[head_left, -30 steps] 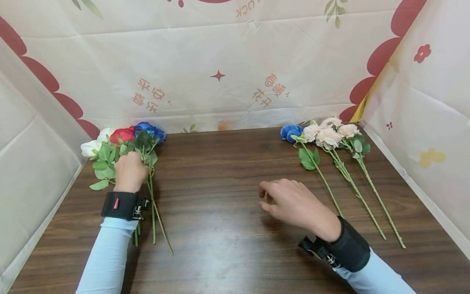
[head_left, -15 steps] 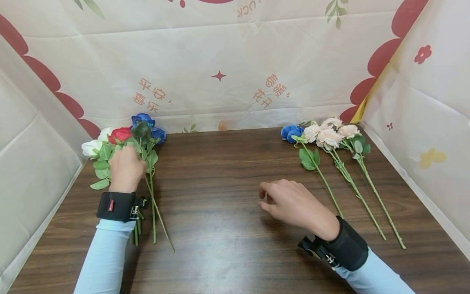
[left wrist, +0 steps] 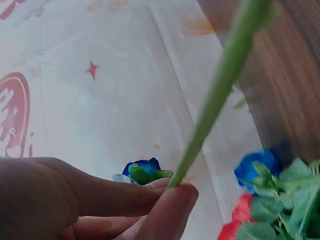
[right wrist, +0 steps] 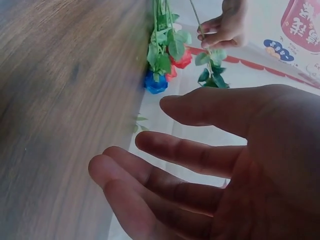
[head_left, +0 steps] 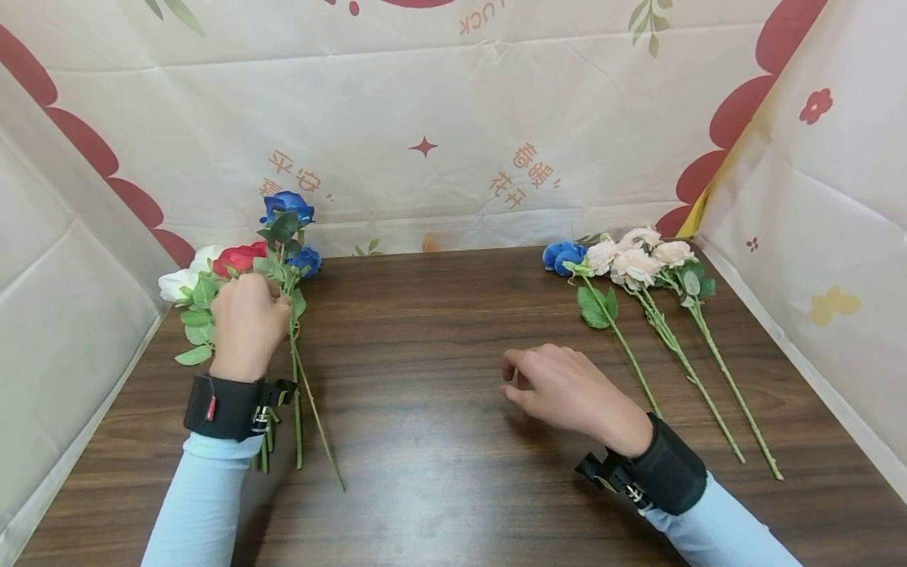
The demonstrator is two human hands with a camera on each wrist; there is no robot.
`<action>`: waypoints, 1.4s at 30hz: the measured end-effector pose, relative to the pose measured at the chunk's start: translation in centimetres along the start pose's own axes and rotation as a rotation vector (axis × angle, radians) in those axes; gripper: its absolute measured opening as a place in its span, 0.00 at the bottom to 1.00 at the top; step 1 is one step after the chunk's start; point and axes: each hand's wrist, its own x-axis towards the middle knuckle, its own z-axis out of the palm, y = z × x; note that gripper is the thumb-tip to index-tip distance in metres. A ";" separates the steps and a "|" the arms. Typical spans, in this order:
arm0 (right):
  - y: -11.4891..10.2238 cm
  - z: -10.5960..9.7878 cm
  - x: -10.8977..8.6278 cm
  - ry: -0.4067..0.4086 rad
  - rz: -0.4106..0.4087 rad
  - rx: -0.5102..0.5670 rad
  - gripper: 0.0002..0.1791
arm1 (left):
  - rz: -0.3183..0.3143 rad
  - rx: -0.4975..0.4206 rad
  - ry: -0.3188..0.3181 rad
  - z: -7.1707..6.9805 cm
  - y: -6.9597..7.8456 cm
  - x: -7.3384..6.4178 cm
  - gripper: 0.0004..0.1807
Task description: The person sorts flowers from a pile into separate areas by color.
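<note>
While the blue rose [head_left: 286,206] stands raised just beyond the left hand [head_left: 248,327], its stem [left wrist: 215,100] is pinched between that hand's thumb and fingers. The head view mostly hides the pinch; the left wrist view cuts off the stem's lower end. Near the hand lie a red rose [head_left: 237,258], white roses [head_left: 179,285] and another blue bloom [head_left: 306,261], partly covered. Well apart, the right hand [head_left: 574,394] hangs over the table [head_left: 425,378], fingers loosely bent.

I have bare surface [head_left: 418,354] to cross between left hand [head_left: 248,327] and right hand [head_left: 570,394]; the held blue flower [head_left: 286,206] and red flower [head_left: 237,258] crowd its left, pale flowers [head_left: 635,266] its right, cloth [head_left: 425,87] closing the far side.
</note>
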 end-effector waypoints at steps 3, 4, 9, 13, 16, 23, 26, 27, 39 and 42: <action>0.1 0.1 0.1 0.002 -0.001 0.015 0.07 | 0.017 -0.031 -0.030 0.1 0.8 0.0 0.24; 0.2 0.1 0.2 0.003 -0.001 0.023 0.06 | 0.014 -0.046 -0.042 0.2 1.0 0.0 0.22; 0.8 0.6 0.6 -0.022 0.011 0.110 0.05 | -0.006 -0.144 -0.120 0.7 2.1 -0.1 0.07; 1.3 1.0 1.0 -0.046 0.024 0.198 0.05 | -0.024 -0.209 -0.180 1.2 2.8 -0.3 0.08; 1.5 1.3 1.2 -0.043 0.028 0.266 0.06 | -0.041 -0.295 -0.212 1.8 3.5 -0.4 0.09; 1.3 1.7 1.5 -0.008 0.013 0.387 0.09 | -0.124 -0.664 -0.281 3.6 6.0 -1.1 0.10; 1.2 1.8 1.5 -0.008 0.000 0.471 0.11 | -0.165 -0.816 -0.298 4.5 7.0 -1.6 0.10; 1.1 1.8 1.4 -0.010 -0.003 0.505 0.12 | -0.177 -0.857 -0.303 4.7 7.3 -1.7 0.10; -1.4 2.9 1.4 -0.031 -0.018 0.910 0.20 | -0.211 -1.101 -0.332 7.0 10.6 -4.1 0.08; -2.0 3.2 1.3 -0.043 -0.035 0.955 0.19 | -0.224 -1.154 -0.375 7.1 11.2 -4.6 0.09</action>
